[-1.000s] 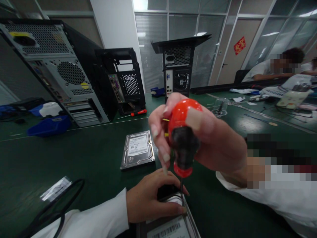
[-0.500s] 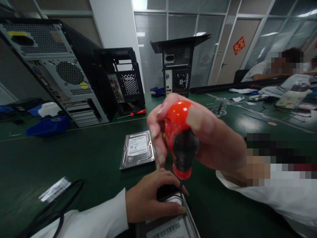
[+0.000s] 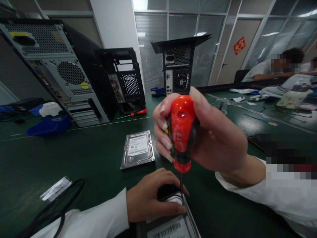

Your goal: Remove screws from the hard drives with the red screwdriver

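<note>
My right hand (image 3: 213, 138) is closed around the red and black handle of a screwdriver (image 3: 182, 132). Its shaft points straight down and meets the upper right edge of a hard drive (image 3: 170, 228) at the bottom of the view; the tip itself is too small to make out. Across that drive lies my left hand (image 3: 153, 198), thumb on the near side and fingers on the far side, gripping it on the table. A second hard drive (image 3: 138, 148), label up, rests just beyond my left hand, touched by neither.
Computer cases stand at the back: a large one (image 3: 71, 72), an open black frame (image 3: 126, 79) and another tower (image 3: 177, 69). Another screwdriver (image 3: 135, 113) lies before the frame. Blue bins, a black cable (image 3: 71, 198) and a small clear bag (image 3: 56, 189) sit left. A person works far right.
The screwdriver handle has turned and straightened upright, and my right fingers have shifted around it, the thumb now higher. My left hand and both drives stay put.
</note>
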Demonstrator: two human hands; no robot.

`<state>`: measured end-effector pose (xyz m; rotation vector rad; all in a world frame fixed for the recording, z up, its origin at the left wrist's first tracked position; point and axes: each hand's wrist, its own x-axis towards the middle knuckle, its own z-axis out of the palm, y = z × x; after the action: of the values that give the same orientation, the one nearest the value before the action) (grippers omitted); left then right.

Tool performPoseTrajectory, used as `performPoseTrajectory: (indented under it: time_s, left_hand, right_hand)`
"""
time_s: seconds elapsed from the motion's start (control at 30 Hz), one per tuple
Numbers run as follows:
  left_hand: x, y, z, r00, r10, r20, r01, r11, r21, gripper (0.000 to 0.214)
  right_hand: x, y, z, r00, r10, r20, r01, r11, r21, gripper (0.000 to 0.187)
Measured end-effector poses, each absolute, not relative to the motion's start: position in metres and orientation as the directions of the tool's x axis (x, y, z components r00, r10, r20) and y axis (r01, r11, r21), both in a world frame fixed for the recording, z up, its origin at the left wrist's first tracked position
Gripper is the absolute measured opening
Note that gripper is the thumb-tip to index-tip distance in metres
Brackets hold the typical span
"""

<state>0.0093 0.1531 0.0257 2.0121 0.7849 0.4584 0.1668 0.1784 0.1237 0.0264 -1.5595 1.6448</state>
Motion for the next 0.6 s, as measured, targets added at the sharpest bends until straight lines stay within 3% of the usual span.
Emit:
performPoseTrajectory:
  time_s: [0.07, 0.37, 0.6]
  left_hand:
    - [0.0101, 0.1528, 0.0258, 0.73, 0.683, 0.019, 0.348, -0.396, 0.849, 0.03]
    - [0.012, 0.152, 0.0273, 0.723, 0.691, 0.002, 0.355, -0.374, 0.856, 0.028]
    - [0.0092, 0.1517, 0.0222, 0.699, 0.715, 0.004, 0.351, -0.347, 0.87, 0.031]
  right_hand:
    - [0.1663, 0.1785, 0.1234, -0.616, 0.555, 0.559, -0.594, 0.139, -0.793, 0.016]
    - [0.1714, 0.1793, 0.1262, -0.638, 0.561, 0.527, -0.563, 0.125, -0.817, 0.044]
    - [0.1692, 0.1755, 0.1254, -0.716, 0.487, 0.5, -0.546, 0.056, -0.836, 0.022]
